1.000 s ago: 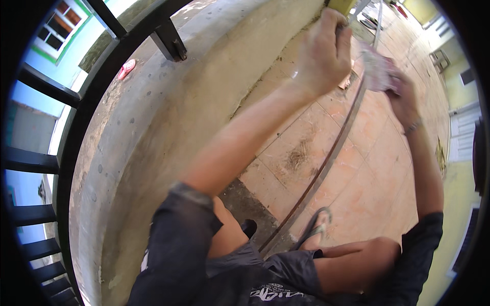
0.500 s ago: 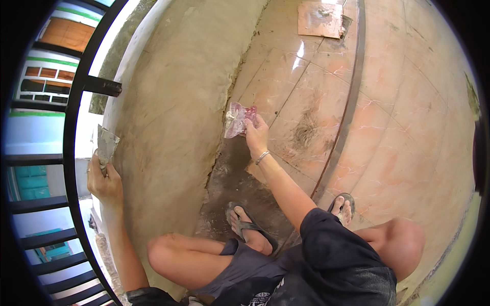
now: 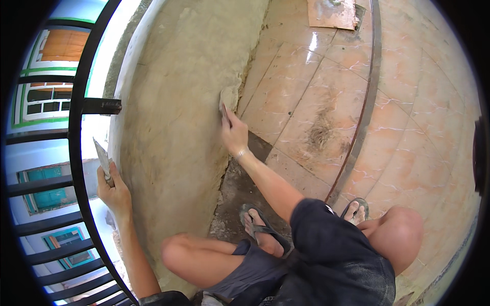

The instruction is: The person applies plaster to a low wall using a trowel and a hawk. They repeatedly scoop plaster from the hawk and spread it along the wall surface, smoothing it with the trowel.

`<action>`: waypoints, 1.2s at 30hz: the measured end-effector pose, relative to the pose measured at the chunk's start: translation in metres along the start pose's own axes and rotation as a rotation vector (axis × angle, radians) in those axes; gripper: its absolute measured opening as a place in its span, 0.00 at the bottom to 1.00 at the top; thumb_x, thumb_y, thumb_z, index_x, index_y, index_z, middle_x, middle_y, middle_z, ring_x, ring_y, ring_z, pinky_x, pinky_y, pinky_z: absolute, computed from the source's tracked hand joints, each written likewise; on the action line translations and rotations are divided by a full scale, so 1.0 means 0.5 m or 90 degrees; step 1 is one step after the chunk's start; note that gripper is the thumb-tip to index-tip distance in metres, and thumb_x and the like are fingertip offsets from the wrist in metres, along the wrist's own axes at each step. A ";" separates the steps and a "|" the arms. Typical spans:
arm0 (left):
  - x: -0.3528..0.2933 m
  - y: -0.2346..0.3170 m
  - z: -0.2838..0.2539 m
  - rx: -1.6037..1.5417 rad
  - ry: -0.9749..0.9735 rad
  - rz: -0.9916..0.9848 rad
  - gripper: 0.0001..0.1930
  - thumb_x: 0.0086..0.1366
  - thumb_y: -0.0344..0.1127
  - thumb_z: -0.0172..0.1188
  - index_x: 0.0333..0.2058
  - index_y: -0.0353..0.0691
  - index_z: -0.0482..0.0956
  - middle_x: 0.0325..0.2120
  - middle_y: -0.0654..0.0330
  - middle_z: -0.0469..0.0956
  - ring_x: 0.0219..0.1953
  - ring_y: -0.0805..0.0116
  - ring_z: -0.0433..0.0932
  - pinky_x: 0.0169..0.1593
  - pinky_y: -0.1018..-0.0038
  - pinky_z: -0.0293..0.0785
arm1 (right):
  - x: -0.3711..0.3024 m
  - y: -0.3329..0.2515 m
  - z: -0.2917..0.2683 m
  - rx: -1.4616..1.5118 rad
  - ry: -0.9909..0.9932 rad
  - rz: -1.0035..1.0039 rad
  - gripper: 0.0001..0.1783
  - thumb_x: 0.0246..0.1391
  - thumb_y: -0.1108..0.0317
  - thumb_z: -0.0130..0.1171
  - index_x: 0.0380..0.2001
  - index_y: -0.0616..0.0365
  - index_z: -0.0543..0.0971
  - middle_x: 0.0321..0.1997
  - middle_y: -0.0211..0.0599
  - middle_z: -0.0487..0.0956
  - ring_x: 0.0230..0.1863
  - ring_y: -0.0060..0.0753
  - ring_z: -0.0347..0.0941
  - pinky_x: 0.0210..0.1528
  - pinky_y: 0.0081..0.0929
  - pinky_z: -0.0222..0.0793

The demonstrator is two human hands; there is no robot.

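My left hand [image 3: 115,193] is closed round the handle of a small trowel [image 3: 102,157]. Its pointed, grey-smeared blade stands up beside the black metal railing. To the right, my right hand [image 3: 235,133] grips a thin piece of plastic [image 3: 223,104], turned nearly edge-on. This piece lies against the lower part of the plastered wall [image 3: 178,102], close to where the wall meets the tiled floor [image 3: 301,127]. A paler, wet-looking patch of plaster [image 3: 231,97] shows just beside it. My fingers partly hide the plastic.
Black railing bars [image 3: 76,117] run along the left, with a short stub [image 3: 102,106] sticking out toward the wall. A mortar-smeared board [image 3: 332,14] lies on the far floor. A raised strip [image 3: 365,117] crosses the tiles. My sandalled foot [image 3: 263,230] rests on bare concrete.
My right hand has moved left and a little farther away, bringing the plastic from above the floor edge onto the wall. The trowel in my left hand has turned more edge-on.
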State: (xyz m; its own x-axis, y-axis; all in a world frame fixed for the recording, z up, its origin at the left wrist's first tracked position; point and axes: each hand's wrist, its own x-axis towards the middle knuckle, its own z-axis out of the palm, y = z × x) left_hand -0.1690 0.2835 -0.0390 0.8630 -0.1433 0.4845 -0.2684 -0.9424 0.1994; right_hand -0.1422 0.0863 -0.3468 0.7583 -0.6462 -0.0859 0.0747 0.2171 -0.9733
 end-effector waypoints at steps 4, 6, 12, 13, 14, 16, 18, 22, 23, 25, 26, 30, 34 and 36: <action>0.009 -0.006 0.008 0.044 0.033 0.071 0.14 0.79 0.39 0.58 0.45 0.31 0.79 0.22 0.63 0.77 0.22 0.80 0.68 0.26 0.78 0.63 | -0.018 0.059 -0.064 0.050 0.003 0.053 0.21 0.65 0.69 0.55 0.59 0.64 0.80 0.50 0.56 0.85 0.52 0.49 0.84 0.54 0.36 0.76; 0.006 -0.007 0.004 0.060 0.023 0.068 0.14 0.79 0.39 0.58 0.45 0.31 0.80 0.22 0.64 0.76 0.21 0.80 0.67 0.25 0.78 0.62 | 0.016 0.092 -0.079 0.016 -0.004 0.098 0.20 0.66 0.69 0.55 0.59 0.65 0.79 0.52 0.56 0.85 0.54 0.46 0.84 0.56 0.33 0.76; 0.003 -0.008 0.003 0.075 0.029 0.084 0.13 0.79 0.39 0.57 0.45 0.32 0.80 0.22 0.66 0.76 0.19 0.82 0.64 0.24 0.79 0.59 | -0.021 0.033 -0.008 -0.066 -0.053 0.031 0.23 0.63 0.70 0.58 0.61 0.59 0.79 0.48 0.57 0.84 0.43 0.56 0.84 0.47 0.39 0.79; 0.002 -0.009 0.003 0.081 0.022 0.070 0.13 0.79 0.39 0.57 0.44 0.31 0.80 0.22 0.66 0.76 0.20 0.82 0.65 0.24 0.79 0.60 | -0.058 0.012 -0.008 -0.161 -0.134 0.013 0.24 0.62 0.70 0.58 0.63 0.56 0.78 0.45 0.57 0.84 0.39 0.59 0.84 0.44 0.42 0.80; 0.001 -0.009 0.003 0.087 0.013 0.057 0.13 0.79 0.38 0.57 0.44 0.31 0.80 0.23 0.66 0.77 0.21 0.82 0.67 0.25 0.80 0.61 | -0.076 -0.005 -0.008 -0.152 -0.125 0.006 0.26 0.62 0.71 0.58 0.64 0.55 0.77 0.43 0.57 0.84 0.38 0.60 0.83 0.42 0.44 0.79; 0.004 -0.010 0.005 0.088 0.014 0.053 0.13 0.79 0.38 0.57 0.44 0.31 0.80 0.24 0.65 0.78 0.23 0.82 0.69 0.27 0.80 0.63 | -0.096 -0.023 -0.023 -0.090 -0.149 -0.078 0.29 0.62 0.71 0.57 0.67 0.52 0.75 0.39 0.57 0.83 0.34 0.61 0.82 0.38 0.48 0.78; 0.006 -0.011 0.008 0.070 0.029 0.064 0.13 0.79 0.39 0.57 0.44 0.31 0.80 0.25 0.64 0.79 0.25 0.81 0.71 0.30 0.80 0.65 | -0.083 -0.016 -0.043 -0.080 -0.110 0.059 0.26 0.62 0.71 0.58 0.63 0.47 0.79 0.35 0.65 0.77 0.29 0.57 0.81 0.36 0.39 0.77; 0.001 -0.013 0.003 0.070 0.009 0.030 0.13 0.79 0.39 0.57 0.45 0.31 0.81 0.28 0.63 0.80 0.28 0.80 0.73 0.33 0.80 0.68 | -0.039 0.025 -0.041 -0.064 0.004 0.095 0.24 0.61 0.70 0.58 0.62 0.52 0.80 0.32 0.62 0.79 0.30 0.60 0.80 0.36 0.43 0.77; 0.000 -0.014 0.001 0.076 0.001 0.015 0.14 0.79 0.39 0.57 0.46 0.31 0.81 0.29 0.63 0.80 0.29 0.79 0.74 0.34 0.80 0.69 | -0.039 0.031 -0.033 -0.071 0.036 0.079 0.24 0.61 0.70 0.58 0.61 0.53 0.80 0.32 0.61 0.80 0.31 0.61 0.81 0.36 0.45 0.77; 0.000 -0.015 0.001 0.075 0.001 0.011 0.14 0.79 0.39 0.57 0.46 0.31 0.81 0.30 0.61 0.82 0.30 0.78 0.76 0.36 0.80 0.71 | -0.054 0.035 -0.025 -0.096 -0.080 0.021 0.24 0.61 0.70 0.58 0.60 0.55 0.81 0.31 0.61 0.80 0.31 0.61 0.80 0.36 0.45 0.77; 0.001 -0.017 0.001 0.070 0.009 0.019 0.14 0.79 0.39 0.57 0.46 0.31 0.81 0.31 0.60 0.82 0.31 0.77 0.77 0.37 0.79 0.72 | -0.058 0.036 -0.027 -0.080 -0.153 -0.055 0.23 0.61 0.70 0.58 0.60 0.56 0.81 0.31 0.62 0.80 0.30 0.61 0.80 0.36 0.45 0.77; 0.003 -0.026 0.000 0.077 0.003 0.024 0.16 0.79 0.42 0.58 0.46 0.31 0.81 0.34 0.57 0.84 0.36 0.72 0.81 0.43 0.76 0.75 | -0.021 0.021 -0.059 -0.049 -0.013 0.150 0.16 0.63 0.66 0.59 0.51 0.60 0.85 0.29 0.61 0.80 0.26 0.52 0.81 0.34 0.41 0.75; 0.004 -0.032 -0.008 0.120 -0.009 -0.005 0.17 0.79 0.43 0.57 0.47 0.31 0.81 0.35 0.56 0.84 0.38 0.69 0.81 0.45 0.73 0.75 | 0.109 0.001 -0.061 -0.059 0.065 0.108 0.14 0.64 0.64 0.60 0.45 0.62 0.84 0.22 0.51 0.75 0.23 0.31 0.72 0.30 0.35 0.68; 0.004 -0.032 -0.009 0.113 -0.007 0.001 0.17 0.79 0.43 0.56 0.46 0.31 0.81 0.35 0.56 0.84 0.38 0.69 0.81 0.46 0.73 0.75 | 0.120 -0.015 -0.039 -0.071 0.099 0.076 0.13 0.64 0.64 0.60 0.44 0.63 0.84 0.24 0.55 0.77 0.25 0.34 0.78 0.31 0.36 0.69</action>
State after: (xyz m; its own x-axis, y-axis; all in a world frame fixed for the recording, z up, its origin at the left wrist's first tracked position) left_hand -0.1649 0.2996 -0.0372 0.8673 -0.1473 0.4755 -0.1911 -0.9805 0.0449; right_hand -0.1099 0.0315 -0.3485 0.6482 -0.7273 -0.2253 -0.0878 0.2225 -0.9710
